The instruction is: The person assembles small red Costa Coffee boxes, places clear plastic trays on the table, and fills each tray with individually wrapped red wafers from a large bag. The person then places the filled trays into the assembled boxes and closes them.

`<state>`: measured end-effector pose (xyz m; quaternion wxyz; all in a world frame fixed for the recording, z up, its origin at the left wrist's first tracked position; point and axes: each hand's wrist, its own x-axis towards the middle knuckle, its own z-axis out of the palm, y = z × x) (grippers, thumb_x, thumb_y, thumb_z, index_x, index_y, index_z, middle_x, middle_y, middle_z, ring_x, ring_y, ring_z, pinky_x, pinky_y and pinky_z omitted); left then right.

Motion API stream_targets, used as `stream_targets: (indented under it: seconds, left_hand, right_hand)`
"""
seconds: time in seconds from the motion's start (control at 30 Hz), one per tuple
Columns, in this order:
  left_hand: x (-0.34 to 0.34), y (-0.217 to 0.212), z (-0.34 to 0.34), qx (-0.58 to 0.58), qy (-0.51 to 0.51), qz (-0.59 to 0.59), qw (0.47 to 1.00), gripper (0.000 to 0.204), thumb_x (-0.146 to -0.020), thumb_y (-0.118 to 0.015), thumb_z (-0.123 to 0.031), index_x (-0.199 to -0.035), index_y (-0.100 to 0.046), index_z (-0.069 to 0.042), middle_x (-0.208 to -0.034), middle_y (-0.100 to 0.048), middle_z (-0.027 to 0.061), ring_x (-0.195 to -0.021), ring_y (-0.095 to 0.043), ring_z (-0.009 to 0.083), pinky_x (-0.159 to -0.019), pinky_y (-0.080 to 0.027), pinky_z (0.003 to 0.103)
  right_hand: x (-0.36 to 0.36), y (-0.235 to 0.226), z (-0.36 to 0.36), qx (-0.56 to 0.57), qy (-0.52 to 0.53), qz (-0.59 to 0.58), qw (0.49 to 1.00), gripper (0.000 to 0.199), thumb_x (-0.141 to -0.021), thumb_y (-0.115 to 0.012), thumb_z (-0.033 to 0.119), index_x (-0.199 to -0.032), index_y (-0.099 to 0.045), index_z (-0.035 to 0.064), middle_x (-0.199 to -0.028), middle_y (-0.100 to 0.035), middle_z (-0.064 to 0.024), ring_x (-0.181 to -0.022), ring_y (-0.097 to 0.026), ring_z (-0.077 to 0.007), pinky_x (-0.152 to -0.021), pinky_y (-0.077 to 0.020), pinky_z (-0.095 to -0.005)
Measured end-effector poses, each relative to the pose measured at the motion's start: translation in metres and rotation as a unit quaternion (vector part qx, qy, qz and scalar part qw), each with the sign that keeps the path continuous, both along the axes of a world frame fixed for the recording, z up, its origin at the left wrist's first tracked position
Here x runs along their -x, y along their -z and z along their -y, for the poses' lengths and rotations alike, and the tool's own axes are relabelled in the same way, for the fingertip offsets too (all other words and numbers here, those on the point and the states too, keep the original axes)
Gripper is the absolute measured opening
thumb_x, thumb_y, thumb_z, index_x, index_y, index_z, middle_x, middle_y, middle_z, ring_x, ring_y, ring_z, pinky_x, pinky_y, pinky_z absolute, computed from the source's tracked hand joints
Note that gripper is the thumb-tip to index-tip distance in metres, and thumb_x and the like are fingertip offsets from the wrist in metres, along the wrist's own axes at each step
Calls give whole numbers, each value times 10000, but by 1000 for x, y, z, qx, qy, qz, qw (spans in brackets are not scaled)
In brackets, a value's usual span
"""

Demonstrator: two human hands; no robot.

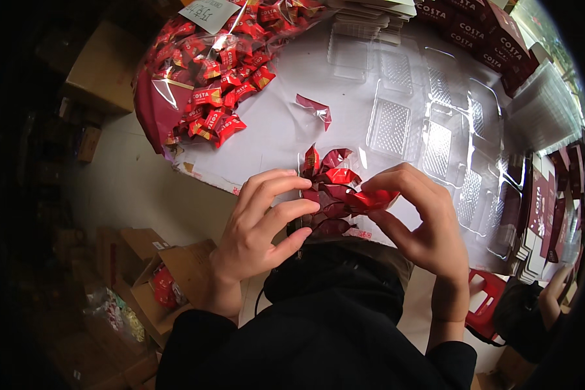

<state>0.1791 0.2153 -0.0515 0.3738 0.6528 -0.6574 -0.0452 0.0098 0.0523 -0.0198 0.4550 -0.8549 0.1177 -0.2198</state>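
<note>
Near the table's front edge, a clear plastic tray [300,224] holds several red and dark-red wrapped candies [331,192]. My right hand [429,224] is closed in a pinch on a shiny red wrapped candy [376,201] at the tray's right side. Opposite it, my left hand [257,224] has its fingers spread and curved, their tips at the left side of the tray and its candies. Whether those fingertips press on the tray, I cannot tell. Much of the tray is hidden under the candies.
A large clear bag of red candies [208,97] lies open at the far left. Clear trays [390,123] cover the table's right part, with a tray stack [543,107] and dark-red boxes [471,29] beyond. A wrapper-like scrap [316,110] lies mid-table. Cardboard boxes [175,273] stand on the floor.
</note>
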Motion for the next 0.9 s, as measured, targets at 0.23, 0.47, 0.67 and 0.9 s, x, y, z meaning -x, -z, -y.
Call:
stream_targets:
  seconds: [0.23,0.47,0.67,0.9]
  left_hand:
    - [-14,-12,22,-82,144,49,985,272,-638,-729,-101,-893,-636,-85,-1145,-553,80,-1194,-444,321,-956,-375,460]
    - [-12,-12,45,-109,172,111,973,328,-664,-726,-161,-941,-578,-68,-997,-550,36,-983,-515,226,-892,-376,380]
    - [-11,-12,49,-131,160,120,971,341,-650,-739,-206,-923,-579,-79,-1005,-550,36,-989,-509,223,-892,-365,370]
    - [-13,-2,42,-22,124,70,990,364,-616,-756,-262,-905,-610,-96,-1076,-565,53,-1060,-498,272,-892,-398,400]
  right_hand:
    - [12,15,-2,-99,26,4,995,295,-722,-621,-76,-1008,-586,-11,-909,-598,-108,-828,-591,-226,-759,-471,-304]
    - [14,42,-12,-226,28,18,973,222,-783,-635,-18,-993,-564,-32,-942,-598,-96,-867,-587,-172,-808,-470,-297]
    - [17,45,-9,-257,64,40,963,316,-764,-682,44,-1035,-535,-26,-939,-599,-79,-883,-576,-155,-840,-447,-296]
    - [19,36,-13,-220,60,59,972,325,-766,-662,32,-1060,-532,-15,-928,-601,-74,-807,-557,-138,-786,-434,-271]
